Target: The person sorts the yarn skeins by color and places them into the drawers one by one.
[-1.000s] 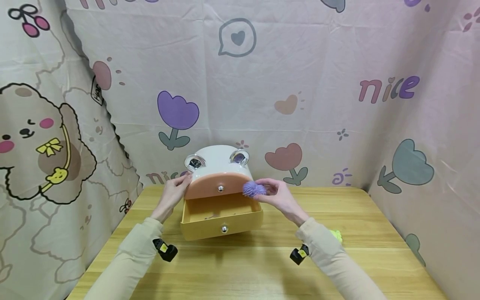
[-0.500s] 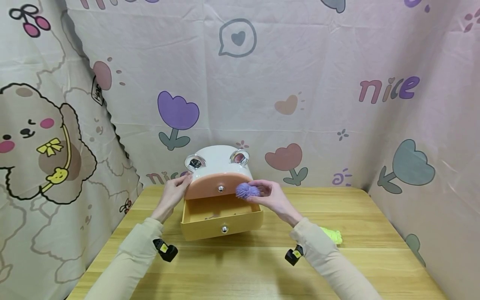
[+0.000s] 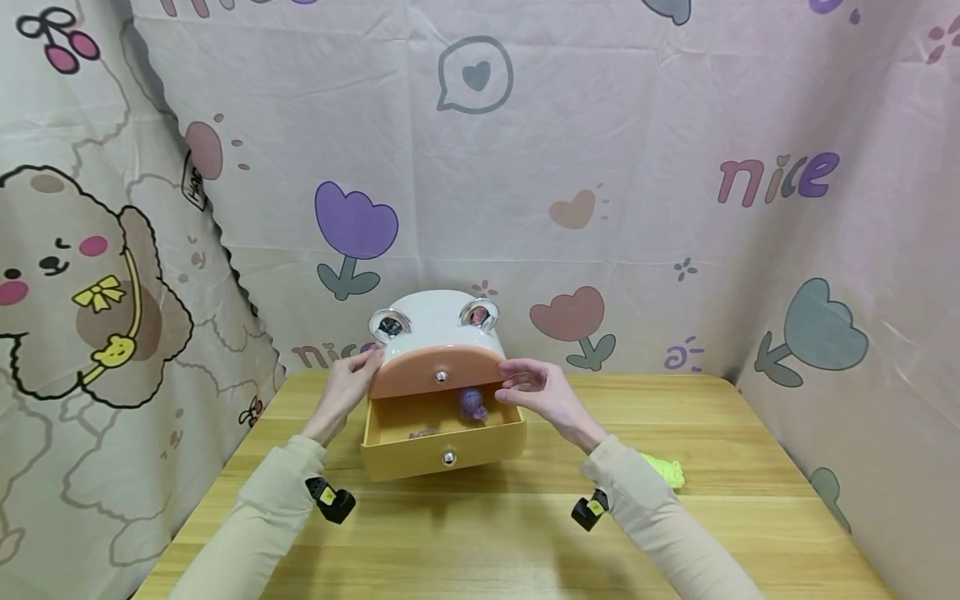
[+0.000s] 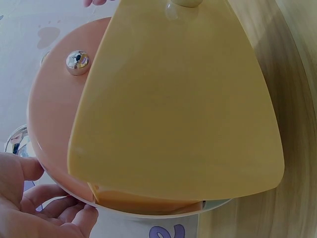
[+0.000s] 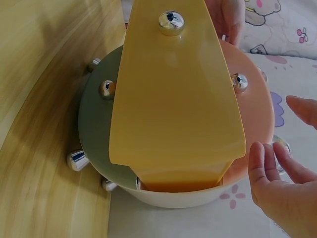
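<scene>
A small drawer cabinet (image 3: 437,321) with a white shell stands on the table. Its yellow drawer (image 3: 416,460) is pulled out beneath a closed orange drawer (image 3: 408,375). My left hand (image 3: 347,387) holds the cabinet's left rim; in the left wrist view, its thumb and fingers lie at the edge. Inside the yellow drawer, toward the right, is a purple yarn ball (image 3: 472,404), slightly blurred. My right hand (image 3: 546,393) is beside the cabinet's right edge, thumb and fingers parted with nothing between them. The right wrist view also shows a green drawer (image 5: 99,119) at the bottom.
A neon yellow-green yarn bundle (image 3: 666,471) lies on the wooden table (image 3: 465,542), partly behind the right sleeve. Some small, unclear item (image 3: 424,433) is in the yellow drawer. Printed cloth (image 3: 525,208) hangs behind the table and at both sides.
My right hand moved left with the purple yarn ball, then let it go; the ball is now lower, inside the yellow drawer. My left hand has stayed on the cabinet.
</scene>
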`<state>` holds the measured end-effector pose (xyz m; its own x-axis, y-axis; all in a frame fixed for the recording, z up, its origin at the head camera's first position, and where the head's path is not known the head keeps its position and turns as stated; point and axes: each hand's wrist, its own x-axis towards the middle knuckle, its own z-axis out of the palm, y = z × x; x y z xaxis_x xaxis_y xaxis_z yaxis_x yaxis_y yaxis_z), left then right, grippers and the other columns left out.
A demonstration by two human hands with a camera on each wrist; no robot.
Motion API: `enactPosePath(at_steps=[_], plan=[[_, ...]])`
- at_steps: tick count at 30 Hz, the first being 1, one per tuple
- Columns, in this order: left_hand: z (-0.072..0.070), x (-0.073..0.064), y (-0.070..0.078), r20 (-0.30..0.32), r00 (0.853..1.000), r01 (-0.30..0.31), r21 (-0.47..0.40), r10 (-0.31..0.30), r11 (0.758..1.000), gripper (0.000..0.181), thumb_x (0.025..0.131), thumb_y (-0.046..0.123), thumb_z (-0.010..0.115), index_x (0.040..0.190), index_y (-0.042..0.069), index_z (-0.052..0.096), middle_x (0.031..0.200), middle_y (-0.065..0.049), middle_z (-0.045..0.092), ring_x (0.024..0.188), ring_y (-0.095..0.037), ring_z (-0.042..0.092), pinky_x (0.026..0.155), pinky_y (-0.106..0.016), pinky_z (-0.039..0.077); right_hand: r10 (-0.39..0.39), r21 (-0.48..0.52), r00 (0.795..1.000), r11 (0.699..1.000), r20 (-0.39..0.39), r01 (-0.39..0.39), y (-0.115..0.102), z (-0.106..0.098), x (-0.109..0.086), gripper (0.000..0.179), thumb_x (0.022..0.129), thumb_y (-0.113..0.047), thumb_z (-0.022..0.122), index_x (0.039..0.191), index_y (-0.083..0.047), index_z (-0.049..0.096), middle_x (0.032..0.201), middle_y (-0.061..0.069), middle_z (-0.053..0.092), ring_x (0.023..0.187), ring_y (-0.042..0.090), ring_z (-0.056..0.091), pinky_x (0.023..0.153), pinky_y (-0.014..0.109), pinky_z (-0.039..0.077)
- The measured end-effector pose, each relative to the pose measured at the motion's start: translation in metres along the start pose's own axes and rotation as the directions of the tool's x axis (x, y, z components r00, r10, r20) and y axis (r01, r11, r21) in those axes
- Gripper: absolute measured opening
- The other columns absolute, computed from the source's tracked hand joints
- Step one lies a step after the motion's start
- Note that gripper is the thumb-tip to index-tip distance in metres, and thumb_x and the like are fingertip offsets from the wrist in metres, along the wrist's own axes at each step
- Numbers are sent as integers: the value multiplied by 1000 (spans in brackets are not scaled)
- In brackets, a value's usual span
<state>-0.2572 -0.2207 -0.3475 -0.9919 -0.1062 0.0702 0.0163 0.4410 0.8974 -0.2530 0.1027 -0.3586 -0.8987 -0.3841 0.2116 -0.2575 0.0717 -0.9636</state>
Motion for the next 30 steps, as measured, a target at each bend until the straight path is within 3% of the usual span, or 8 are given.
enactPosePath(at_steps=[10,18,30], plan=[[0,1,-1,2,1000,-1,-2,1,1000,56,106,36,47,150,2,42,160,-15,37,154,-36,27,127,-49,25,-7,25,1000,1000,-28,8,6,-6,-5,52,86,-5,74,133,9,57,126,31,63,95,6,67,90,19,56],[0,1,1,0,1000,3,-5,-3,1000,55,107,36,47,150,2,42,161,-15,36,154,-36,27,127,-48,25,-16,41,988,999,-154,23,27,-26,-17,49,86,-2,74,131,8,58,109,-4,69,96,5,66,92,18,55],[0,1,0,0,1000,8,9,-8,1000,56,107,37,46,150,2,42,161,-17,35,153,-37,28,126,-48,26,16,43,966,999,-258,-5,71,-63,-49,52,87,-1,73,134,9,53,110,-15,67,101,5,65,92,15,54]])
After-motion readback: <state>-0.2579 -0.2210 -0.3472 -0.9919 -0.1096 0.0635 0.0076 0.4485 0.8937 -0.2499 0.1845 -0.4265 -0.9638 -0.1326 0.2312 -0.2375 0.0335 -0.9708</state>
